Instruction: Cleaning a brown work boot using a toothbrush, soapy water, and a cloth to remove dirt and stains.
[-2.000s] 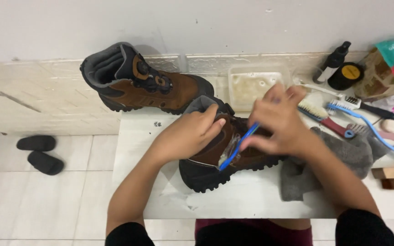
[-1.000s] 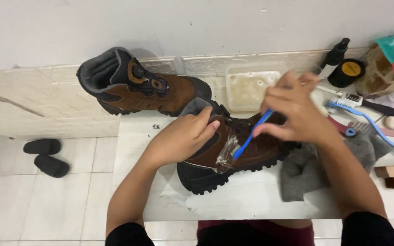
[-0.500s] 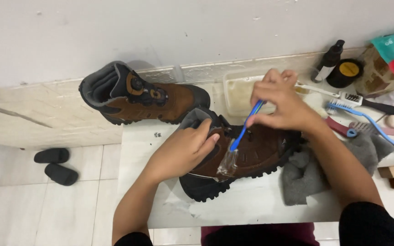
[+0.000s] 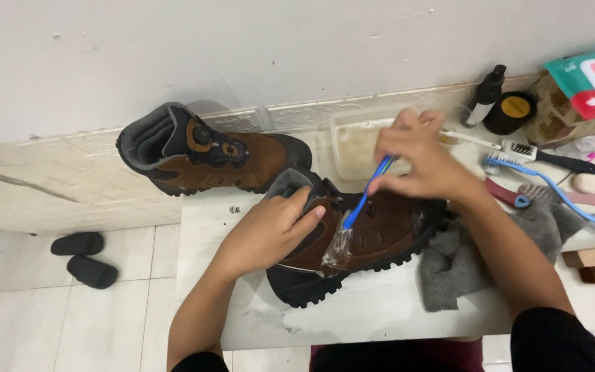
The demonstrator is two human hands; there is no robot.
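A brown boot with a black sole [image 4: 373, 238] lies on its side on the white table [image 4: 380, 310]. My left hand [image 4: 273, 227] presses on its upper near the grey collar and holds it. My right hand [image 4: 421, 162] grips a blue toothbrush [image 4: 366, 193], whose head touches the boot's side, where foam glistens. A second brown boot [image 4: 208, 151] stands upright behind, against the wall ledge.
A clear plastic tub of water [image 4: 356, 141] sits behind the boot. A grey cloth [image 4: 463, 265] lies to the right. Brushes [image 4: 552, 158], a spray bottle [image 4: 483, 96], a round tin [image 4: 511, 110] and a wipes pack [image 4: 587, 76] crowd the right. Black slippers [image 4: 84, 258] lie on the floor.
My right hand has moved the toothbrush up and down along the boot's side, rising toward the tub end. The view has shifted slightly left. My left hand keeps its hold.
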